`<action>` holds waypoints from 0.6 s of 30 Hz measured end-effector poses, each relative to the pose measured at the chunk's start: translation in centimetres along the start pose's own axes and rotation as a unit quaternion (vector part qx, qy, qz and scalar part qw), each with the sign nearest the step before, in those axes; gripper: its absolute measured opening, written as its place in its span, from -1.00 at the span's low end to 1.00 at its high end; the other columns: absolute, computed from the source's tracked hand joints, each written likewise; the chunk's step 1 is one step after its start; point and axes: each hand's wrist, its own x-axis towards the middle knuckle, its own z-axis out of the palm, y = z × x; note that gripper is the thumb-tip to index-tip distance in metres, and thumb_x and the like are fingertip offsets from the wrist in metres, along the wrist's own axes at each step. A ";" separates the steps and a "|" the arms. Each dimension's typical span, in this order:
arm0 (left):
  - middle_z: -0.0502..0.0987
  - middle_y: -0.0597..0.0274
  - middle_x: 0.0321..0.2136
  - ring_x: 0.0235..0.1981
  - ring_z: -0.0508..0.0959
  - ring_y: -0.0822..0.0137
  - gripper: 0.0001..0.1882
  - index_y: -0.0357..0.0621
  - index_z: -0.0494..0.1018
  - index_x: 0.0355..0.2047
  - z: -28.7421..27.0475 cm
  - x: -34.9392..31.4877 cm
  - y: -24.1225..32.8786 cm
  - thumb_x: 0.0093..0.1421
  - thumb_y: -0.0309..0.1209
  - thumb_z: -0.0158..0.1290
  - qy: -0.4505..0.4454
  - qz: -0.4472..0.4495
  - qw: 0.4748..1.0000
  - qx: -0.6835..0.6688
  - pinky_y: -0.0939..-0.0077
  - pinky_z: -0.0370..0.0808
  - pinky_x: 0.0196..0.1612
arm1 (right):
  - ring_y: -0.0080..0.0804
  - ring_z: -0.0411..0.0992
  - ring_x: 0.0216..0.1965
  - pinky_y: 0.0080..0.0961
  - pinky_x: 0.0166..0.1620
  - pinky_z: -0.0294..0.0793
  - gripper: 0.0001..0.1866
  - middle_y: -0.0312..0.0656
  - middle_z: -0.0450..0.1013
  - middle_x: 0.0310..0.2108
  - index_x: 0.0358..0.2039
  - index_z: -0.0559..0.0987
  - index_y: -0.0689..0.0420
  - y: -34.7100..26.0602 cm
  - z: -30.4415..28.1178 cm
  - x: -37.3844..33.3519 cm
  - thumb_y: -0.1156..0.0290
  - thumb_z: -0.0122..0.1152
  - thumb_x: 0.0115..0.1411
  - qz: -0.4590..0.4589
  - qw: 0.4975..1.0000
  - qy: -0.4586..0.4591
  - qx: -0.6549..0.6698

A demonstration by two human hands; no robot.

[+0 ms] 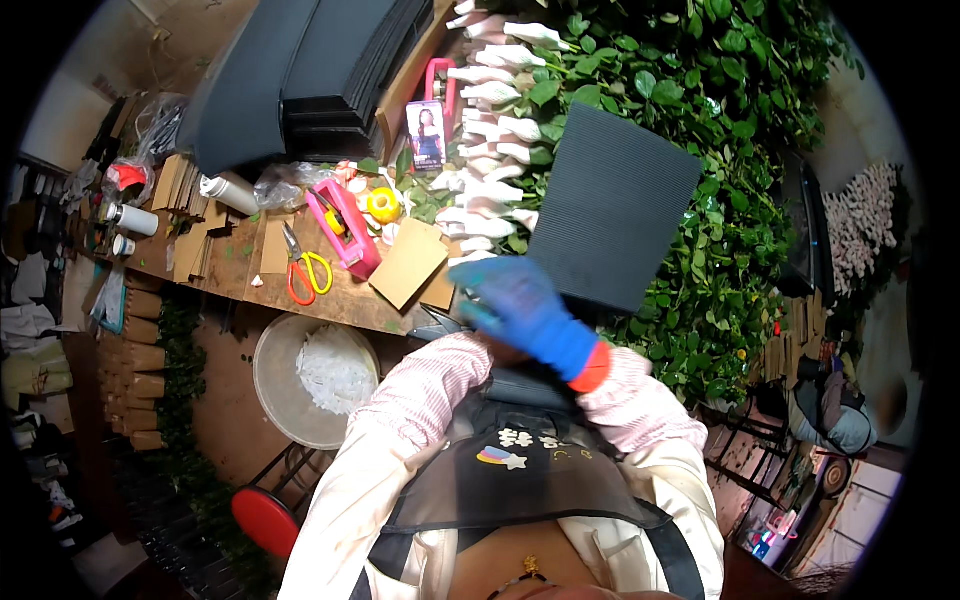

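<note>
Two hands at the counter's front edge, right crossed over left. Right hand, blue glove with red cuff, points left; its fingers look partly curled, blurred, so can't tell if they hold anything. Left hand is mostly hidden underneath; finger state can't be told. Black ribbed sheet lies tilted on the leafy stems, its lower left corner just beside the right glove. White-wrapped flower heads run in a column along the sheet's left side; the lowest are right by the fingers, so little room there. Tan cardboard pieces sit left of the glove, near the front edge. Best open room: bare wood strip between cardboard and scissors, whose orange and yellow handles point at that edge. Pink tape dispenser bounds the strip at the back. Black sheet stack fills the rear. White bucket with pale scraps stands below the edge, red stool nearer the wearer.
</note>
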 end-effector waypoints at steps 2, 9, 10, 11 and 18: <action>0.49 0.11 0.13 0.23 0.36 0.05 -0.32 -0.13 0.37 0.25 -0.3 0.8 0.3 0.27 0.05 0.05 -0.039 -0.025 0.999 -0.009 0.07 0.21 0.33 | -0.15 0.45 0.11 -0.19 0.17 0.41 -0.48 -0.14 0.49 0.08 0.14 0.51 0.03 0.2 5.7 1.7 0.30 0.30 0.13 -0.037 0.999 -0.033 -0.014; 0.49 0.09 0.11 0.19 0.39 0.02 -0.32 -0.12 0.38 0.24 -0.8 1.9 1.2 0.22 0.00 0.11 -0.068 -0.072 0.995 -0.032 0.08 0.27 0.28 | -0.17 0.34 0.20 -0.20 0.29 0.24 -0.68 -0.12 0.45 0.08 -0.05 0.56 0.05 4.4 18.1 3.2 0.31 0.07 0.18 -0.021 0.962 -0.096 -0.255; 0.49 0.09 0.11 0.19 0.39 0.02 -0.32 -0.12 0.38 0.24 -0.8 1.9 1.2 0.22 0.00 0.12 -0.069 -0.078 0.994 -0.034 0.08 0.28 0.28 | -0.18 0.34 0.20 -0.17 0.30 0.22 -0.72 -0.15 0.46 0.06 -0.10 0.57 0.04 4.3 17.8 2.9 0.31 0.06 0.20 -0.023 0.963 -0.112 -0.243; 0.49 0.08 0.11 0.18 0.40 0.01 -0.32 -0.12 0.38 0.24 -0.9 1.9 1.1 0.21 -0.01 0.13 -0.070 -0.080 0.994 -0.038 0.09 0.29 0.27 | -0.18 0.34 0.20 -0.15 0.31 0.20 -0.75 -0.17 0.47 0.03 -0.14 0.59 0.02 4.2 17.4 2.7 0.31 0.04 0.22 -0.024 0.964 -0.128 -0.232; 0.50 0.07 0.10 0.14 0.43 -0.02 -0.32 -0.12 0.39 0.23 -2.1 1.3 1.2 0.16 -0.05 0.19 -0.070 -0.130 0.988 -0.042 0.10 0.35 0.22 | -0.31 0.51 -0.01 -0.35 -0.04 0.51 -0.77 -0.23 0.55 -0.07 -0.16 0.62 0.00 -0.1 5.5 3.1 0.34 0.23 0.14 -0.092 0.991 -0.057 -0.077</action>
